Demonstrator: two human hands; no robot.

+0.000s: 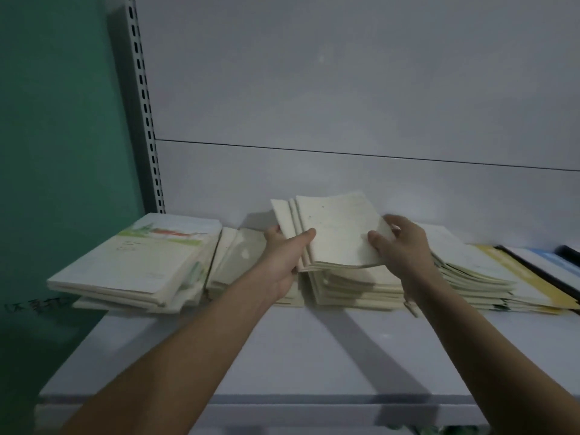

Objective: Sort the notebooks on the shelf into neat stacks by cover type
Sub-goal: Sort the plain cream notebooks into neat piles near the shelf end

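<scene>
Item: plain cream notebooks, small bundle, raised over middle stack on shelf. Left hand and right hand each grip an edge. Step: gathering plain covers. Next move likely calls for squaring edges, setting down apart from illustrated-cover stack.

A few plain cream notebooks, fanned and tilted up, sit lifted above the middle stack on the shelf. To the left lies a skewed pile with green-and-red picture covers; to the right, a slumping cream pile beside yellow covers.
</scene>
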